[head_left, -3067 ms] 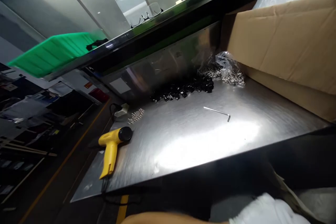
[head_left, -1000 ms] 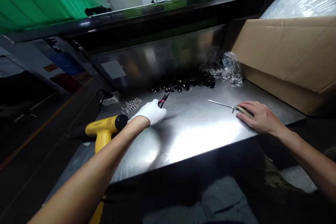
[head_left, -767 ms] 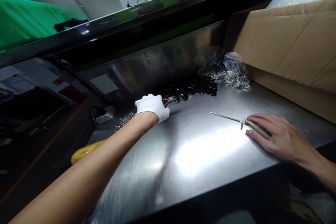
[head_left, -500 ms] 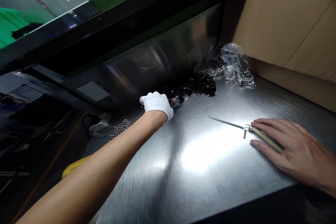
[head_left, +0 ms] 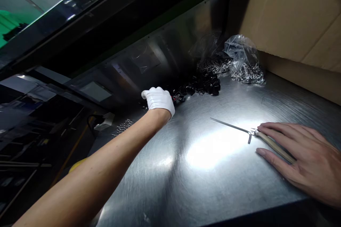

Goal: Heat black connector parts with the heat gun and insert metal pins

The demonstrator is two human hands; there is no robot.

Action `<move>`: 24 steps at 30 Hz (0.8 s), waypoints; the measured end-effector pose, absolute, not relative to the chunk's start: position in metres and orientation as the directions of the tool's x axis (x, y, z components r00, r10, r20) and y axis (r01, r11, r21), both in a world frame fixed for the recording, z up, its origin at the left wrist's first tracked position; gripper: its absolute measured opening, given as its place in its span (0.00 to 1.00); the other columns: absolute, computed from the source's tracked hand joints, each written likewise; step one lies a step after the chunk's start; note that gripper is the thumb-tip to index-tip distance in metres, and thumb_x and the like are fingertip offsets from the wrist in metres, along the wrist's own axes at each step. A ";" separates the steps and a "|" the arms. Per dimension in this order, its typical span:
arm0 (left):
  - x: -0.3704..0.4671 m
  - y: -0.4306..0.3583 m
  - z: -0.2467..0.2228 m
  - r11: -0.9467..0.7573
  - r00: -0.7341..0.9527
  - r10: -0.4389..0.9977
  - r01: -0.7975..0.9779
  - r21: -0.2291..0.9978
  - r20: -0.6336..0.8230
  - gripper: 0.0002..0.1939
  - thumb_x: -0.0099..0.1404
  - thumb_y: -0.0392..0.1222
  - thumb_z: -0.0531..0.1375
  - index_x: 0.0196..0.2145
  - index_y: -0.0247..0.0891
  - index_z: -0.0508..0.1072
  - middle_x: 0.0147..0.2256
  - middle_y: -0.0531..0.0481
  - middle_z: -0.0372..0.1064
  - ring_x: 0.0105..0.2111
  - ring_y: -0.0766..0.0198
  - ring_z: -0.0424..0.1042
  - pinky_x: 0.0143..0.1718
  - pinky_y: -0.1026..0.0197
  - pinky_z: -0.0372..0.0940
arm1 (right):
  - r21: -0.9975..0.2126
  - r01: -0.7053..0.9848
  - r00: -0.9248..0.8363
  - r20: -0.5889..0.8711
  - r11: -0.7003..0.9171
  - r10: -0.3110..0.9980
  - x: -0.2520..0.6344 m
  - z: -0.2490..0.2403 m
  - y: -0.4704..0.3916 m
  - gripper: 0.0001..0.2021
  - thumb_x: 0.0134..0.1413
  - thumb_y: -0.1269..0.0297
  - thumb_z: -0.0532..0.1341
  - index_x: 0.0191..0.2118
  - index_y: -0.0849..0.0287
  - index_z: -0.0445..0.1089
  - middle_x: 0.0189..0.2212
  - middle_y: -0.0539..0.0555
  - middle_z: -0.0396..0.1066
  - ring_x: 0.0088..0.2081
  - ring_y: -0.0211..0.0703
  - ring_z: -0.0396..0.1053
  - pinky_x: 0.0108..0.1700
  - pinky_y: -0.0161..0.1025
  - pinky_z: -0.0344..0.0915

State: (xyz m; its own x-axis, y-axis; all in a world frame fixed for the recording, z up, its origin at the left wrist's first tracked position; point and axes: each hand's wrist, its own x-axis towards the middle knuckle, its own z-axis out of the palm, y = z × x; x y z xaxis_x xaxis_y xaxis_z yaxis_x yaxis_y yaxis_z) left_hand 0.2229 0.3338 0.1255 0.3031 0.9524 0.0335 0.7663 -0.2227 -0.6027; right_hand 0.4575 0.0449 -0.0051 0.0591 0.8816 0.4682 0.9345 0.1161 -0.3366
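My left hand [head_left: 159, 100], in a white glove, is closed at the near end of a pile of small black parts [head_left: 202, 86]. A red-handled tool that looks like pliers [head_left: 176, 98] shows at its far side; the fingers hide most of it. Bare and with thumb and fingers spread, my right hand [head_left: 303, 152] lies over the beige handle of small pliers [head_left: 274, 145] on the metal table. Their jaws point toward an L-shaped hex key [head_left: 230, 125], whose short bent end is close to the tips.
Plastic bags of shiny metal pieces [head_left: 246, 65] sit at the back right beside a large cardboard box [head_left: 295, 21]. Small metal pins [head_left: 123, 127] stand in rows left of my forearm. A metal panel [head_left: 157, 56] rises behind the table [head_left: 202, 188].
The view has shifted slightly. Thumb and forefinger of my right hand are a little further apart around the beige pliers. My left hand stays at the black parts.
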 end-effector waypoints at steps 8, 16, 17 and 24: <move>0.234 0.342 0.130 -0.204 0.332 0.942 0.683 -0.701 0.049 0.20 0.64 0.39 0.57 0.51 0.32 0.75 0.50 0.30 0.68 0.50 0.35 0.63 0.49 0.33 0.53 | -0.304 0.943 0.035 0.493 0.134 0.869 0.458 -0.005 0.047 0.24 0.63 0.46 0.59 0.60 0.49 0.68 0.58 0.51 0.69 0.57 0.54 0.66 0.56 0.53 0.60; 0.244 0.346 0.125 -0.223 0.362 0.931 0.675 -0.703 0.051 0.20 0.65 0.31 0.52 0.51 0.28 0.76 0.49 0.28 0.68 0.52 0.33 0.62 0.51 0.33 0.50 | -0.326 0.934 0.050 0.519 0.143 0.853 0.457 -0.006 0.046 0.23 0.63 0.46 0.59 0.59 0.50 0.69 0.57 0.51 0.70 0.57 0.55 0.67 0.55 0.53 0.62; 0.245 0.346 0.124 -0.229 0.361 0.931 0.689 -0.688 0.051 0.21 0.66 0.30 0.50 0.51 0.27 0.77 0.49 0.27 0.68 0.52 0.33 0.62 0.50 0.34 0.50 | -0.330 0.933 0.052 0.520 0.144 0.853 0.457 -0.006 0.047 0.23 0.62 0.46 0.60 0.58 0.50 0.69 0.57 0.51 0.70 0.56 0.55 0.67 0.55 0.54 0.62; 0.233 0.329 0.144 -0.300 0.341 0.940 0.812 -0.500 -0.011 0.19 0.67 0.29 0.47 0.44 0.23 0.77 0.46 0.27 0.71 0.50 0.37 0.66 0.47 0.41 0.54 | -0.333 0.930 0.060 0.554 0.155 0.830 0.457 -0.001 0.049 0.25 0.63 0.47 0.60 0.60 0.53 0.68 0.59 0.54 0.69 0.60 0.59 0.66 0.65 0.62 0.55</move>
State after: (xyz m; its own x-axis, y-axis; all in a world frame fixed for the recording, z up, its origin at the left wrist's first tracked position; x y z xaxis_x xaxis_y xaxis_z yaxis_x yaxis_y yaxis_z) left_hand 0.2335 0.3286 0.1436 0.3410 0.9400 -0.0107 0.8124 -0.3004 -0.4998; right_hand 0.4567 0.0487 -0.0013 0.0600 0.8303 0.5541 0.9300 0.1551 -0.3332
